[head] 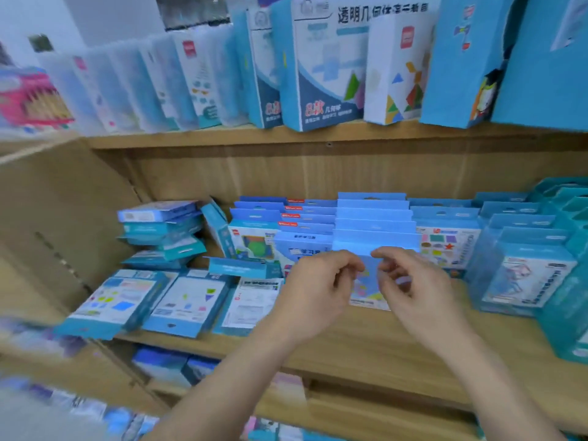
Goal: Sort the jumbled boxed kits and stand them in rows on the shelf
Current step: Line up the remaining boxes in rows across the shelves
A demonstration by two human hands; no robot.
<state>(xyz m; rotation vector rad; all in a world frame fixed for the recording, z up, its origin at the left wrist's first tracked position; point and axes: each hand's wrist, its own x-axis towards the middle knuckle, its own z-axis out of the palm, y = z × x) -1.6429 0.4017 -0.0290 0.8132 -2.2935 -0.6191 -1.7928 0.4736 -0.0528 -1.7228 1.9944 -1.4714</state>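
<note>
On the middle wooden shelf (pixel 366 332) several blue boxed kits stand upright in rows (pixel 375 218). My left hand (pixel 318 288) and my right hand (pixel 413 281) both pinch the front kit (pixel 369 281) of the middle row by its top corners; it stands upright, its face showing coloured shapes. To the left, three kits lie flat (pixel 191 300) along the shelf's front edge. A stack of flat kits (pixel 162 230) sits behind them at the far left, with one kit leaning (pixel 218 230) beside it.
The upper shelf (pixel 222 135) holds taller blue and white boxes standing in a row. More upright kits (pixel 525 272) fill the middle shelf's right end. A cardboard-coloured side panel (pixel 57 224) closes the left. Lower shelves hold blurred boxes.
</note>
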